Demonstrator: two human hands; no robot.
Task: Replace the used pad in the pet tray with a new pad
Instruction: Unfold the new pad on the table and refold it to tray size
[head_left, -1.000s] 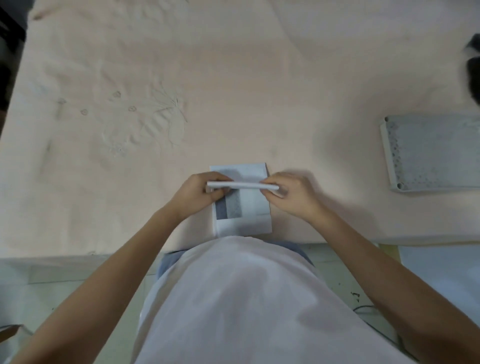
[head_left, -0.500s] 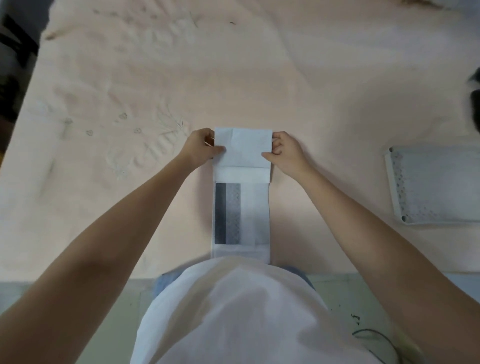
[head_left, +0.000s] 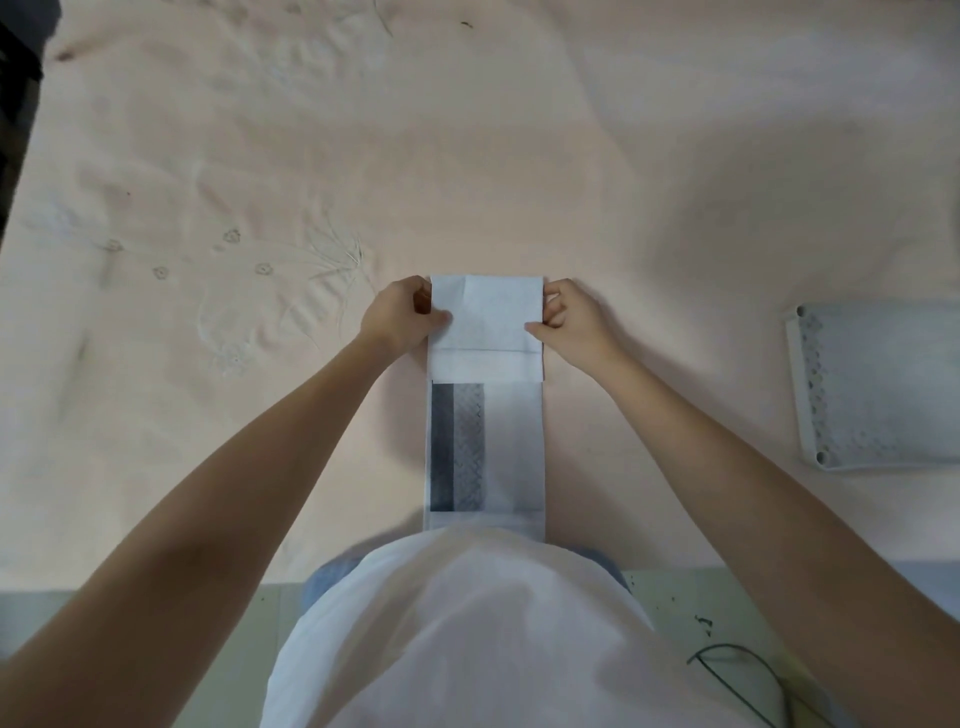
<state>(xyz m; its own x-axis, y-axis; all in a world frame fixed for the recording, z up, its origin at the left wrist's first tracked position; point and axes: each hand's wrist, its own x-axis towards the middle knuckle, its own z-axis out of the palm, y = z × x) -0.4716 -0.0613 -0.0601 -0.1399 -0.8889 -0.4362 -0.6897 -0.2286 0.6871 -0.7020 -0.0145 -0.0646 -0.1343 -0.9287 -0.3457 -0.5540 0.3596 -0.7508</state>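
Observation:
A folded white pad (head_left: 485, 364) lies partly unfolded in a long narrow strip on the pink cloth, running from my belly outward. A dark grey patterned band shows on its near half. My left hand (head_left: 400, 317) pinches the left edge of the pad's far, still-folded section, thumb on top. On the right edge of that same section my right hand (head_left: 571, 319) pinches it the same way. The grey pet tray (head_left: 878, 384) sits at the right edge of the view, apart from both hands.
The pink embroidered cloth (head_left: 260, 208) covers the whole table. The table's near edge runs by my waist, with a tiled floor and a dark cable (head_left: 737, 660) below at the right. Something dark stands at the far left edge.
Both hands have carried the pad's folded top away from me and laid it down flat, so the pad has opened into a long strip. Since half a second ago little has moved.

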